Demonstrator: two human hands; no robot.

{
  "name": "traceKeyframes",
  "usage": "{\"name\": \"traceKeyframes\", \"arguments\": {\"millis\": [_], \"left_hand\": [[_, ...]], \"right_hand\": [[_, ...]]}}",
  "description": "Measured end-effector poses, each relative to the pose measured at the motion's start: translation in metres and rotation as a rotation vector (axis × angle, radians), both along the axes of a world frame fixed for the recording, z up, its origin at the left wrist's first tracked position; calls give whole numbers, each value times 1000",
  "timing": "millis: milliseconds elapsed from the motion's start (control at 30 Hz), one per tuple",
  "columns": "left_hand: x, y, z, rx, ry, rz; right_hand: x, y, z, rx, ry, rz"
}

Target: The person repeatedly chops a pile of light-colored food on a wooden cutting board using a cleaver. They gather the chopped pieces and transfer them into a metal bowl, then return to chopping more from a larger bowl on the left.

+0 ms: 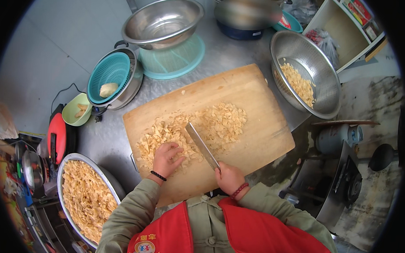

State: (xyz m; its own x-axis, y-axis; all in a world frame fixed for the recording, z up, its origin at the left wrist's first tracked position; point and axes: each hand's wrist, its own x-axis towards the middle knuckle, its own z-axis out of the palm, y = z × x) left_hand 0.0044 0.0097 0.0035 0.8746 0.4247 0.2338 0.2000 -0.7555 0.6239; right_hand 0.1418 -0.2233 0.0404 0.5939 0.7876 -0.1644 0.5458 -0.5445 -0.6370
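My right hand (230, 177) grips the handle of a cleaver (202, 145), its blade standing on edge among pale yellow dried pieces on a wooden cutting board (257, 95). Right of the blade lies a heap of small chopped pieces (224, 119). Larger curled pieces (160, 131) lie to its left. Over these rests my left hand (168, 158), fingers spread and apart from the blade; whether it touches the pieces underneath is hard to tell. The cleaver's handle is mostly hidden in my fist.
A perforated steel basin (324, 84) with chopped pieces stands at the board's upper right. At lower left, a large basin (61, 188) is full of curled pieces. Beyond the board are a steel bowl (166, 21) on a teal strainer (173, 63) and a teal basket (106, 64) inside a pot.
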Motion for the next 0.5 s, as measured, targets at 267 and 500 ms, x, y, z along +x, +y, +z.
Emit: {"name": "traceKeyframes", "arguments": {"millis": [267, 500], "left_hand": [[-2, 3, -12, -69, 2, 10], [-2, 0, -10, -60, 20, 32]], "right_hand": [[-12, 34, -17, -78, 34, 72], [-1, 38, -17, 71, 15, 5]]}}
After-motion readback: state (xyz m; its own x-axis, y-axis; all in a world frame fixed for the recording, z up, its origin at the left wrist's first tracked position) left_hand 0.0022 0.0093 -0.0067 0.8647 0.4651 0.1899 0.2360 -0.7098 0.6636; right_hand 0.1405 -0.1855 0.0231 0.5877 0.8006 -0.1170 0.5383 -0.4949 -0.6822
